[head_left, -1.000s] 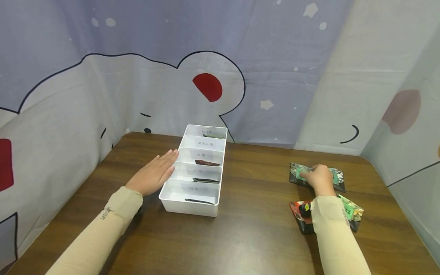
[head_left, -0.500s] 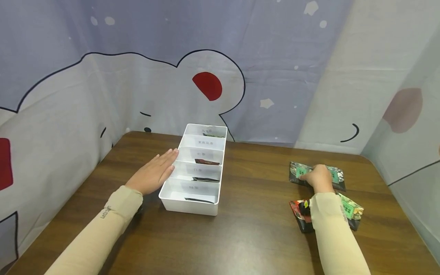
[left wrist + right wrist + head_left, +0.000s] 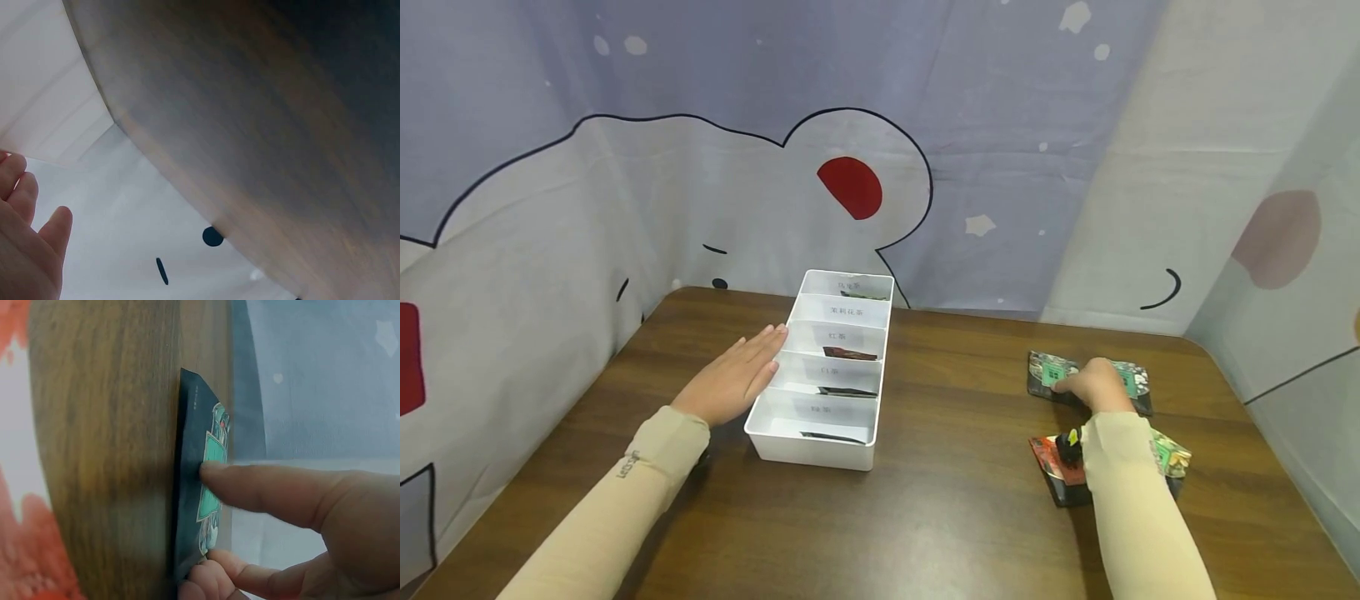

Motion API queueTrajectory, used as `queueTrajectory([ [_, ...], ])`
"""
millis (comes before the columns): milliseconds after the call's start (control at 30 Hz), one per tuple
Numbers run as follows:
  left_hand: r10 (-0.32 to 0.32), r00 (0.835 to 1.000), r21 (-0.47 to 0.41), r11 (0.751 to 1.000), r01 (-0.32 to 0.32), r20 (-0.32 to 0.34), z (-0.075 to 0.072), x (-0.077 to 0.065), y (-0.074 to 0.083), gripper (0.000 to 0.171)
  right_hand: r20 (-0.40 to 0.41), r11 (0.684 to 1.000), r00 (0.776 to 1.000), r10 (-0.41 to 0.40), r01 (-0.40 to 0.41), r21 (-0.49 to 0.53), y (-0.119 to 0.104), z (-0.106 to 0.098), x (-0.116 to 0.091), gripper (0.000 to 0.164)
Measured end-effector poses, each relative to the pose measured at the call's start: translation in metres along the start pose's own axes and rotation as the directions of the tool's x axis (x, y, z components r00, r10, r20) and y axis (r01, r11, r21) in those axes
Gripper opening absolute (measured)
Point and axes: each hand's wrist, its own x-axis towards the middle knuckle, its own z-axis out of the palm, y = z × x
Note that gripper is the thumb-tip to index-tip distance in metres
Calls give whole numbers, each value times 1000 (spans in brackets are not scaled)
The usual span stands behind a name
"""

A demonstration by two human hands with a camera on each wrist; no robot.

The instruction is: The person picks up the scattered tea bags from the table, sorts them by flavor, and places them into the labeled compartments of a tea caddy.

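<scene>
In the head view, my left hand (image 3: pixel 730 379) lies with straight fingers along the left side of a white divided box (image 3: pixel 816 454). The left wrist view shows some of its fingers (image 3: pixel 55 231) beside the box wall. My right hand (image 3: pixel 1097 386) is over dark tea packets (image 3: pixel 1047 372) with green labels at the right rear of the table. In the right wrist view, the thumb rests on the green label of one tea packet (image 3: pixel 192 434), and the other fingers curl at its lower end. The hand covers the middle of these packets in the head view.
Slim packets, including a red-brown one (image 3: pixel 850 353) and a dark one (image 3: pixel 847 392), stand in the box's labelled compartments. A red packet (image 3: pixel 1051 462) and a green-and-cream packet (image 3: pixel 1172 454) lie partly under the right forearm. A printed curtain (image 3: pixel 1000 167) hangs behind the table.
The right sleeve has shifted slightly to the right, showing more of the red packet. The right hand stays at the same packets; the left hand keeps its place beside the box.
</scene>
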Motion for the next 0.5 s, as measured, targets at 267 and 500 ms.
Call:
queueTrajectory([
  [267,-8,1000,-8,1000,9,18,1,0,-1,57,13,999,1000,-13,14,-39,-5,1,2,62],
  [500,-7,1000,-8,1000,7,6,0,0,0,57,78,1000,997,18,-18,5,-8,-3,5,76],
])
